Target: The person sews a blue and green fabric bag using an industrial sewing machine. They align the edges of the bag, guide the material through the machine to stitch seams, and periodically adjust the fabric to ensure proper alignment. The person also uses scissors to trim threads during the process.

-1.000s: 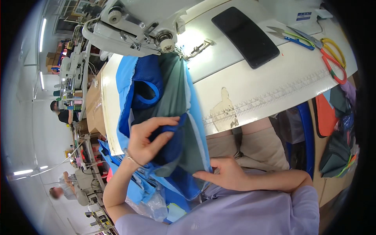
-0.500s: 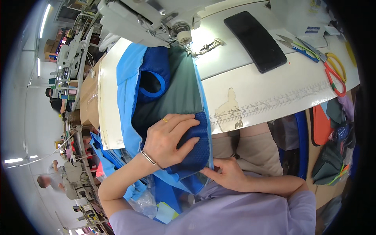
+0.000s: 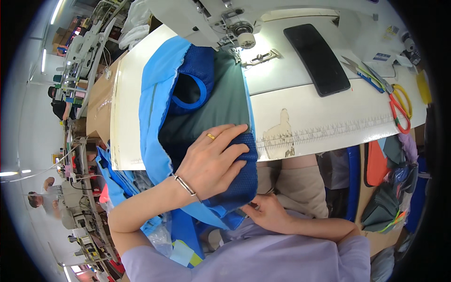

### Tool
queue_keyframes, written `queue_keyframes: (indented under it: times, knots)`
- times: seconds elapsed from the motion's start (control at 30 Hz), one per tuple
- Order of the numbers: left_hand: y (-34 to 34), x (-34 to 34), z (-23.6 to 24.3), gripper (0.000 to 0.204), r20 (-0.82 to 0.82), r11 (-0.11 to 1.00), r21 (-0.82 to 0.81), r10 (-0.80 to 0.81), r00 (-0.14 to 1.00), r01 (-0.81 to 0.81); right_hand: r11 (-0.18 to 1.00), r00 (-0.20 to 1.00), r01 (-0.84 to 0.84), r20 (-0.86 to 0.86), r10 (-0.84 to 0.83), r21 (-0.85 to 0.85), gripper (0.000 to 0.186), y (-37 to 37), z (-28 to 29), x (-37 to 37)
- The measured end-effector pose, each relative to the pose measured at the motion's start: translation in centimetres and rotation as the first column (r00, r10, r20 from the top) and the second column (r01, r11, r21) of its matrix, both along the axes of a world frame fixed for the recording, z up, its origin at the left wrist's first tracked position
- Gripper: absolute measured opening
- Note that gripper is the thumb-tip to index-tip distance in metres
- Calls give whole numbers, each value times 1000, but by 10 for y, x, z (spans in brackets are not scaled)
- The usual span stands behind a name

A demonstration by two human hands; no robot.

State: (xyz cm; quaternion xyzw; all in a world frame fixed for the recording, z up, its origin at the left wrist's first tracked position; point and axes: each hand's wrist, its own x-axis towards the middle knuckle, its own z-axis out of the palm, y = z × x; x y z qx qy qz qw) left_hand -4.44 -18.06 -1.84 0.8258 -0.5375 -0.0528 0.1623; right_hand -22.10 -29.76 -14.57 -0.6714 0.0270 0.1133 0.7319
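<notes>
A light blue and grey-green fabric piece point(image 3: 152, 113) with dark blue mesh panels point(image 3: 237, 183) and a blue-rimmed hole runs up to the sewing machine's presser foot point(image 3: 237, 58). My left hand point(image 3: 216, 157) rests open on the fabric, fingertips at the seam between grey-green lining and mesh, near the right edge. My right hand point(image 3: 265, 211) is closed on the lower edge of the fabric, below the mesh; its fingertips are partly hidden.
A black phone point(image 3: 315, 58), scissors point(image 3: 399, 108) and snips point(image 3: 371, 82) lie on the machine table point(image 3: 329, 122). Fabric pieces point(image 3: 376, 160) are piled at right, more blue fabric point(image 3: 117, 174) at lower left. Two other people point(image 3: 49, 207) are among machines in the background.
The mesh has been laid over along the lower right, with my left fingers spread on it. The fabric's left part spreads wider, and my right hand has shifted slightly lower.
</notes>
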Motion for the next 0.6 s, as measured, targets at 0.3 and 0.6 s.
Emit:
queue_keyframes:
  times: [0.3,0.6]
  knots:
    - [2,-5,-7,33,-64,999,-1,43,997,-43,994,998,33,-66,-26,104,26,6,-4,10]
    - [-3,-5,-13,30,26,998,56,11,1000,-12,909,990,-77,-74,117,410,28,6,19,4]
